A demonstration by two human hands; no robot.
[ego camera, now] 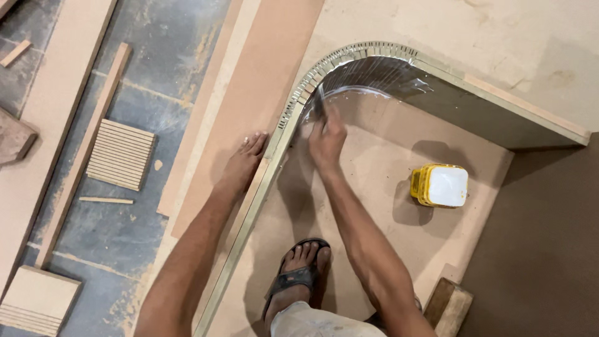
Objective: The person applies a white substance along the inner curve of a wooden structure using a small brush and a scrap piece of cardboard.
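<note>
- My left hand [244, 163] lies flat, fingers together and stretched out, palm down on the board [262, 81] just left of the curved rim [293, 106]; it holds nothing.
- My right hand [326, 140] is closed round a thin tool [319, 100] (a brush or blade, too blurred for me to tell which), its tip against the inside of the curved wall [374, 73].
- That wall gleams wet at the bend, with a white line of glue [368, 92] along its foot where it meets the floor panel [374, 187].
- The rim's top edge shows a row of close saw cuts round the bend, far from me.
- A yellow tub [440, 185] with white contents stands on the floor panel, to the right of my right hand and well apart from it.
- My sandalled foot [298, 274] stands on the panel, near.
- On the grey floor at left lies a slotted offcut [121, 154] beside a long strip [87, 143]; a wood block [450, 304] sits near right.
</note>
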